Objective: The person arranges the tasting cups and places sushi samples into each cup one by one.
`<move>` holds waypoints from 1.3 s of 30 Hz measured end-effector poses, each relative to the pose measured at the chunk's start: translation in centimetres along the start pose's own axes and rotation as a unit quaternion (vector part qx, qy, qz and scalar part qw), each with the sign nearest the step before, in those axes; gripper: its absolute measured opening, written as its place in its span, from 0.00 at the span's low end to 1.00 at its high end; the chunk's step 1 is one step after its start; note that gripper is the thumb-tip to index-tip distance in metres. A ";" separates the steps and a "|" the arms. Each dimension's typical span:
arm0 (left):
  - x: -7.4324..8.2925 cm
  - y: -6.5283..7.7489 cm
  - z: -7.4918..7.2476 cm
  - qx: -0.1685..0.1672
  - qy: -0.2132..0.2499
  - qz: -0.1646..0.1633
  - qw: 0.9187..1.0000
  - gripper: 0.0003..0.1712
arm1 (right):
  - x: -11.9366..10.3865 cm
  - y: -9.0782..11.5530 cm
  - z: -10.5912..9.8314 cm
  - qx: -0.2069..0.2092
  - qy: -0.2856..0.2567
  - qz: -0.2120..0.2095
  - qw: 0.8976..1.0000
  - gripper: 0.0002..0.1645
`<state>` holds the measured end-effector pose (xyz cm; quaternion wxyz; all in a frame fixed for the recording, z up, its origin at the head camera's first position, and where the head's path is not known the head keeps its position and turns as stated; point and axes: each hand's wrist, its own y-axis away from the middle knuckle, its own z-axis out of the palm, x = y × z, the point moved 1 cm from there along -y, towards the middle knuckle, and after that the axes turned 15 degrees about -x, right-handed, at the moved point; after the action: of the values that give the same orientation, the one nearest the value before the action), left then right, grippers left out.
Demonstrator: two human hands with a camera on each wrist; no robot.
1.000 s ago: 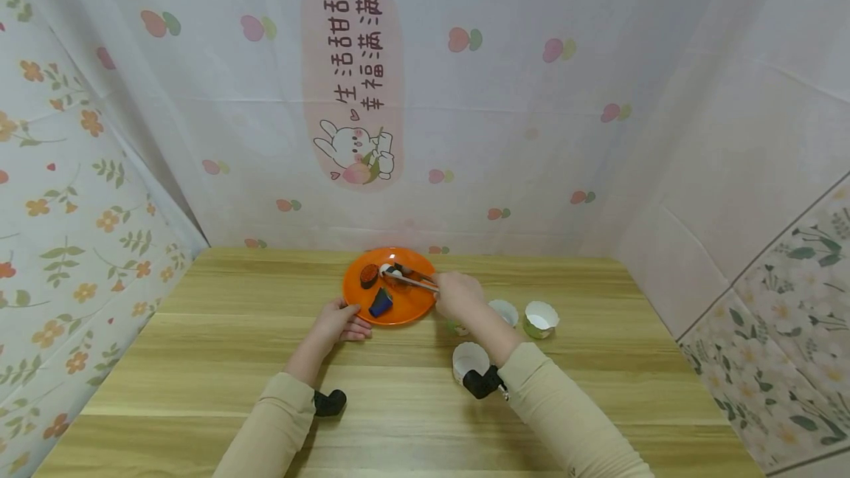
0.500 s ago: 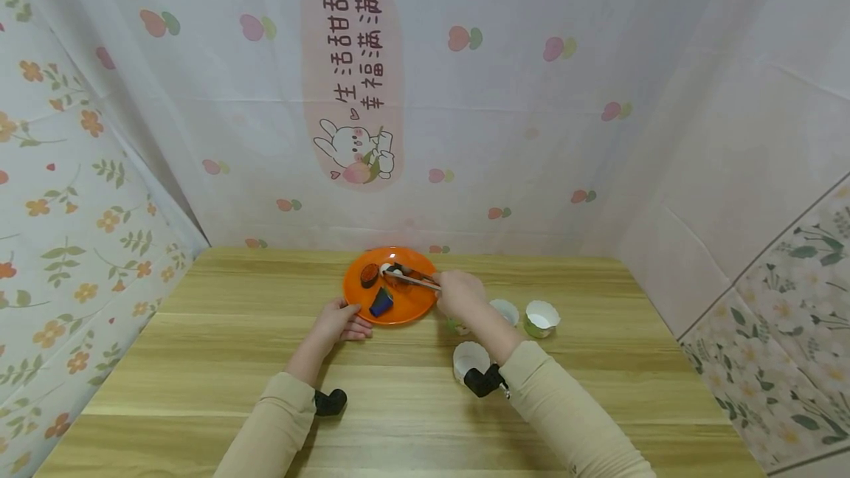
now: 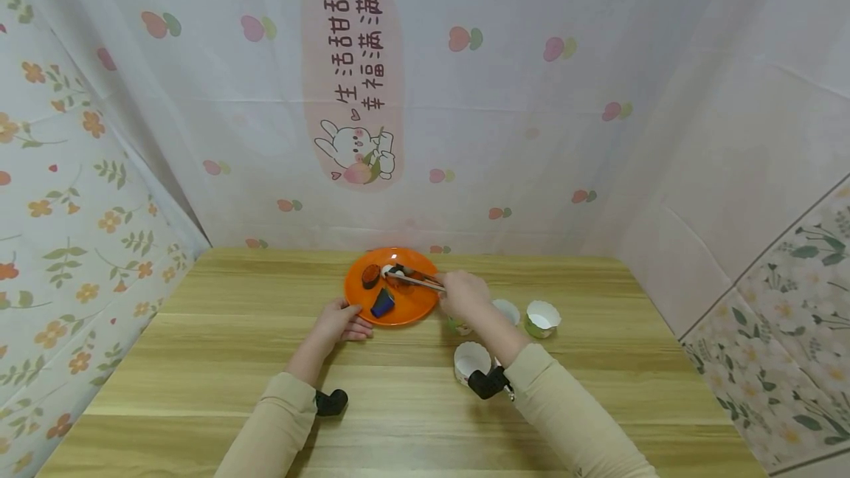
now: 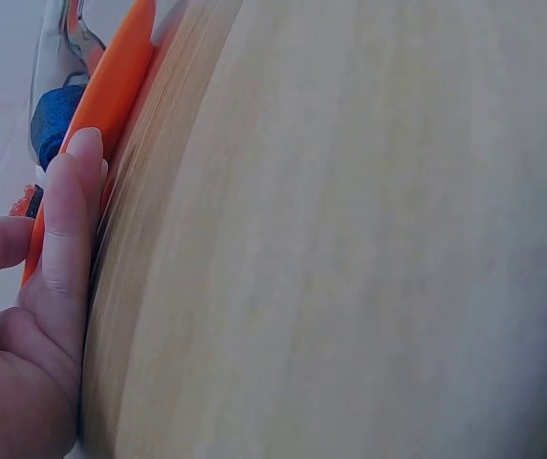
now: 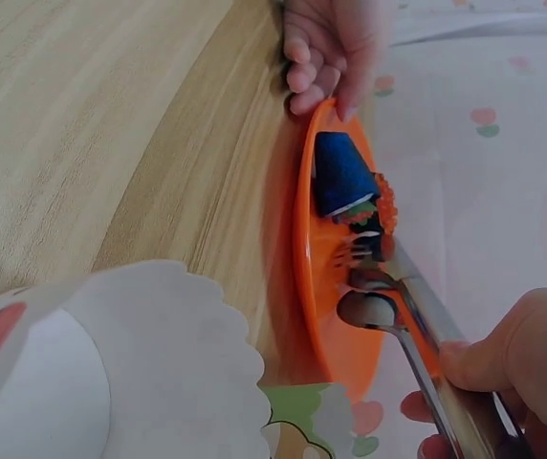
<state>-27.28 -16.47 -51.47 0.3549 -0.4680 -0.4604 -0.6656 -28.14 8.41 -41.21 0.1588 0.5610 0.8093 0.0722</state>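
Note:
An orange plate (image 3: 417, 308) lies near the table's back edge. My left hand (image 3: 339, 321) pinches its near left rim, thumb above and fingers underneath. On the plate sit a roe-topped sushi piece (image 3: 370, 276), a dark blue cone-shaped roll (image 3: 383, 302) and a white-and-dark sushi piece (image 3: 393, 271). My right hand (image 3: 468, 293) grips metal tongs (image 3: 421, 282), which reach over the plate from the right, their tips at the white-and-dark piece. In the right wrist view, the spoon-shaped end of the tongs (image 5: 369, 308) shows close over the plate.
Several white scalloped paper cups stand right of the plate: a near cup (image 3: 473, 364), a right cup (image 3: 542, 318) and a cup (image 3: 507, 312) partly behind my right forearm. A patterned cloth (image 3: 518, 131) hangs behind the wooden table (image 3: 219, 345).
My right hand and the tongs have shifted very slightly right. My left hand keeps its hold on the plate, and the sushi pieces stay in their places.

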 end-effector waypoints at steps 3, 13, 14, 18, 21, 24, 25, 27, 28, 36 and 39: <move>0.0 0.0 0.0 -0.002 0.002 0.000 1.000 0.13 | 0.2 0.1 0.0 0.004 -0.006 -0.004 1.000 0.22; 0.0 0.0 -0.1 -0.005 0.004 0.002 1.000 0.13 | 0.7 0.8 0.1 0.025 -0.011 -0.022 0.999 0.20; 0.0 0.0 -0.1 -0.005 0.004 0.002 1.000 0.13 | 0.8 0.9 0.1 0.027 -0.012 -0.025 0.999 0.21; -0.1 0.0 -0.1 -0.004 0.005 0.004 1.000 0.12 | 1.1 1.3 0.2 0.033 -0.017 -0.031 0.999 0.22; -0.1 0.0 -0.1 -0.002 0.004 0.004 1.000 0.12 | 1.4 1.5 0.3 0.039 -0.022 -0.037 0.998 0.22; -0.1 0.0 0.0 0.000 0.004 0.001 1.000 0.12 | 1.5 1.8 0.3 0.046 -0.030 -0.044 0.998 0.22; -0.1 0.0 0.0 0.000 0.003 0.001 1.000 0.12 | 1.6 1.9 0.2 0.049 -0.030 -0.046 0.997 0.22; -0.1 -0.1 0.0 0.001 0.004 0.001 1.000 0.12 | 1.7 2.1 0.2 0.055 -0.028 -0.050 0.997 0.22; -0.1 -0.1 0.0 0.001 0.005 0.000 1.000 0.12 | 1.7 2.2 0.2 0.058 -0.027 -0.051 0.997 0.21; -0.2 -0.2 -0.2 -0.003 0.008 0.003 1.000 0.13 | 2.0 3.0 0.3 0.071 -0.036 -0.062 0.995 0.20; -0.2 -0.2 -0.1 -0.002 0.006 0.006 1.000 0.13 | 2.2 3.6 0.2 0.073 -0.047 -0.059 0.995 0.20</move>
<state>-27.40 -16.54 -51.75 0.3609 -0.4673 -0.4544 -0.6670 -25.63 11.70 -40.68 0.1590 0.5252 0.8357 -0.0228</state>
